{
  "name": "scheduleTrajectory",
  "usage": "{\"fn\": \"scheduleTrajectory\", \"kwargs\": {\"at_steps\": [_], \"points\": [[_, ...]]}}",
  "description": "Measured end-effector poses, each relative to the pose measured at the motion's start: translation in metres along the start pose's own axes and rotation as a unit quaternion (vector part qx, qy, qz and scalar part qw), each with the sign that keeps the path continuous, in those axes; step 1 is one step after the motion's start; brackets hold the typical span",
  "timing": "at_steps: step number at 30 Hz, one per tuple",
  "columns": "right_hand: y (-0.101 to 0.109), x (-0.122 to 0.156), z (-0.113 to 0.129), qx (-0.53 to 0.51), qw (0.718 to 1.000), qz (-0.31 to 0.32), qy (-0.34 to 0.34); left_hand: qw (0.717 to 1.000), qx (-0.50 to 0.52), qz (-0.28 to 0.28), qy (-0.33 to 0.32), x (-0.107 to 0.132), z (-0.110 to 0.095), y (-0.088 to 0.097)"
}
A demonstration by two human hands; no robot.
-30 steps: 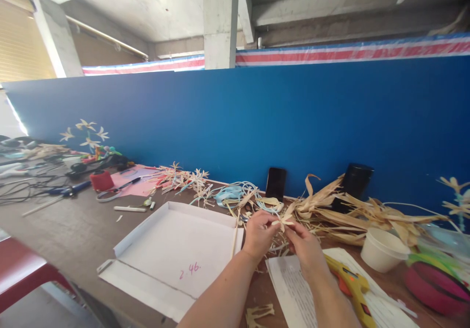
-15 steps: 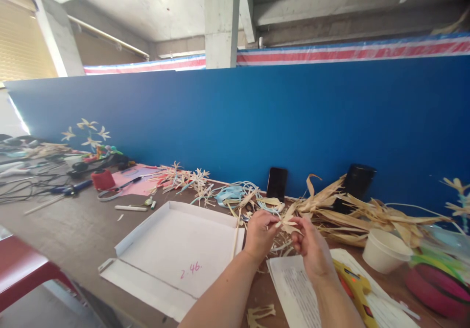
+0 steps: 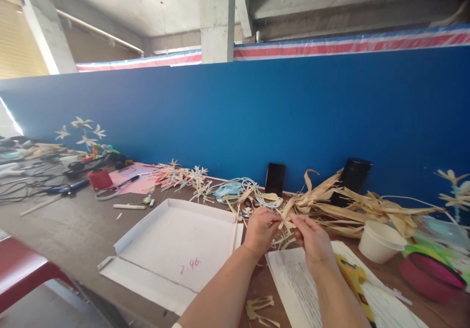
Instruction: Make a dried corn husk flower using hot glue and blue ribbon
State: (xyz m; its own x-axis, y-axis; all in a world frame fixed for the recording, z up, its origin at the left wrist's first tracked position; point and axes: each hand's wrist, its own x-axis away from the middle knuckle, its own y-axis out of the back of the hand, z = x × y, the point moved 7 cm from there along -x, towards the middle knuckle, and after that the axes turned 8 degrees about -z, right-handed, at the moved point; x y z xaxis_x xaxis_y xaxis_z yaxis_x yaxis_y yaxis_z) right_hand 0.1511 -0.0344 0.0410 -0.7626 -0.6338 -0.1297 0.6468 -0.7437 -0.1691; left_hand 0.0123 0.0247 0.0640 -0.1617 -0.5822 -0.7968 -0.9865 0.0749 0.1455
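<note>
Between my two hands is a small pale flower (image 3: 287,223) with narrow petals, like dried corn husk. My left hand (image 3: 261,230) pinches it from the left, fingers closed. From the right, the thumb and forefinger of my right hand (image 3: 311,237) close on a petal. Fingers cover part of the flower. Pale scraps lie on the table under my hands. Just behind them are a bundle of dried husks (image 3: 319,203) and a tangle of light blue strips (image 3: 229,191).
An open white box lid (image 3: 176,245) lies left of my hands. A yellow glue gun (image 3: 354,281) rests on printed sheets (image 3: 293,284) at the right, near a white paper cup (image 3: 382,242) and a pink bowl (image 3: 429,276). A phone (image 3: 275,178) leans on the blue partition (image 3: 235,117).
My right hand's fingers have drawn together into a pinch on the flower's petal. My left hand keeps its hold. The view has shifted slightly.
</note>
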Motion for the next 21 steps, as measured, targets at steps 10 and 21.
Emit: {"fn": "scheduleTrajectory", "kwargs": {"at_steps": [10, 21], "points": [[-0.0001, -0.0013, -0.012, -0.004, 0.998, 0.009, -0.057, 0.999, 0.0, 0.04, 0.001, -0.0004, -0.003, -0.0028], [0.0037, -0.0048, -0.0101, 0.037, 0.999, 0.003, -0.016, 0.997, 0.014, 0.074, 0.013, 0.0003, 0.0027, -0.0092]]}}
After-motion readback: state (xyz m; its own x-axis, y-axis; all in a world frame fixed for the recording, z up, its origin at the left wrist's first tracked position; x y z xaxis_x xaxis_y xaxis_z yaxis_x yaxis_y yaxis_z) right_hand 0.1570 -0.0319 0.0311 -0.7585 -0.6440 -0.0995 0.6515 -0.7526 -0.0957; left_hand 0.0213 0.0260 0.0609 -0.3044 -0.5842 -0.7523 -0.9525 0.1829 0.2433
